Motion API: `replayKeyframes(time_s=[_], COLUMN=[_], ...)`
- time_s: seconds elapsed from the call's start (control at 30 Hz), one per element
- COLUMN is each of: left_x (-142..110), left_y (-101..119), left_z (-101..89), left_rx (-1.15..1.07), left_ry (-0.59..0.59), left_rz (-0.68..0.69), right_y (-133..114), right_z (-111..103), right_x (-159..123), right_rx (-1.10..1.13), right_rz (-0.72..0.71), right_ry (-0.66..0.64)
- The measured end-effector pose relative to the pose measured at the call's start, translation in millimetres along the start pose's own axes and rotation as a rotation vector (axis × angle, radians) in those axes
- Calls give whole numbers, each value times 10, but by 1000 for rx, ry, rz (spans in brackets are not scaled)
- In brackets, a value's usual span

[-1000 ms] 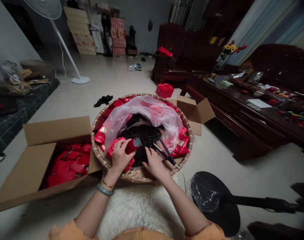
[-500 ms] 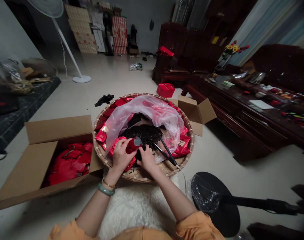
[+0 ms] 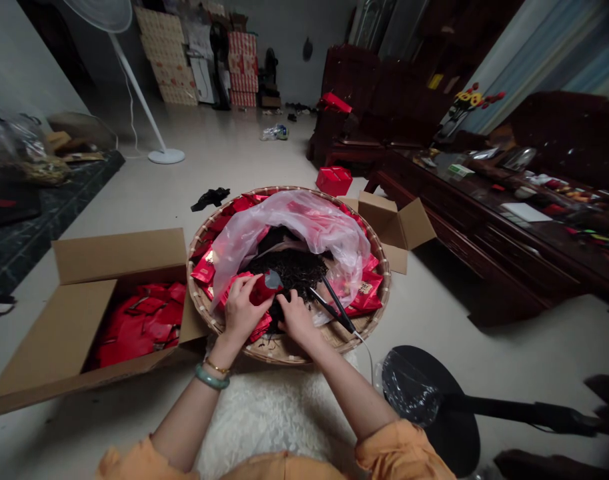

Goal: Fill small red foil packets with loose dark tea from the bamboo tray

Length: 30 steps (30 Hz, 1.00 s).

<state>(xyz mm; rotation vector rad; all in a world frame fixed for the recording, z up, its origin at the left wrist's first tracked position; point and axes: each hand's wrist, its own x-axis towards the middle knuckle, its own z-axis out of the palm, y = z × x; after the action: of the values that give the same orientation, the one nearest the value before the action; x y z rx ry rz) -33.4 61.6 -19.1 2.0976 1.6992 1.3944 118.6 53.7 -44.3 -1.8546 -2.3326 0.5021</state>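
My left hand [image 3: 241,312] grips a small red foil pouch [image 3: 265,287], its silvery open mouth tilted up and to the right. Close beside it, my right hand [image 3: 297,317] has its fingers curled down at the dark dried tea leaves [image 3: 297,267]; what they pinch is hidden. The leaves lie in a large translucent plastic bag [image 3: 284,208], its edge folded open, inside a round bamboo basket [image 3: 289,359]. Red packets [image 3: 364,297] surround the bag. Right of my right hand rests a black tong-shaped sealer [image 3: 339,310] with a white cord.
At left stands an open cardboard box [image 3: 84,320] filled with red packets. A smaller open box [image 3: 417,223] sits beyond the basket, near a red box [image 3: 334,180]. A black round base with a pole [image 3: 429,400] lies at right, beside a dark wooden table [image 3: 464,233].
My right hand has shifted very slightly right, away from the pouch. My left hand still grips the pouch in nearly the same place. The whole view has moved a little.
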Motion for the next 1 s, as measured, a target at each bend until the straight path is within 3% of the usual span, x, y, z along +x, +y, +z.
replayKeyframes(time_s=[0.17, 0.3, 0.47, 0.63, 0.73, 0.87, 1.0], left_x=[9, 13, 10, 4, 4, 4, 19], left_y=[10, -3, -13, -29, -38, -35, -10], left_z=[1, 6, 19, 25, 27, 37, 59], left_rx=[9, 0, -16, -26, -27, -23, -2], left_ry=[13, 24, 30, 23, 27, 18, -7], left_rz=[-6, -6, -21, -23, -22, -13, -9], right_y=[138, 258, 267, 237, 219, 198, 186], right_z=[-27, -5, -12, -142, -196, -295, -535], right_x=[87, 200, 236, 201, 208, 237, 262], right_rx=[217, 754, 1602, 2106, 2261, 2326, 2325], right_rz=[27, 114, 299, 389, 443, 457, 412], right_ry=[66, 144, -36, -218, -221, -120, -21])
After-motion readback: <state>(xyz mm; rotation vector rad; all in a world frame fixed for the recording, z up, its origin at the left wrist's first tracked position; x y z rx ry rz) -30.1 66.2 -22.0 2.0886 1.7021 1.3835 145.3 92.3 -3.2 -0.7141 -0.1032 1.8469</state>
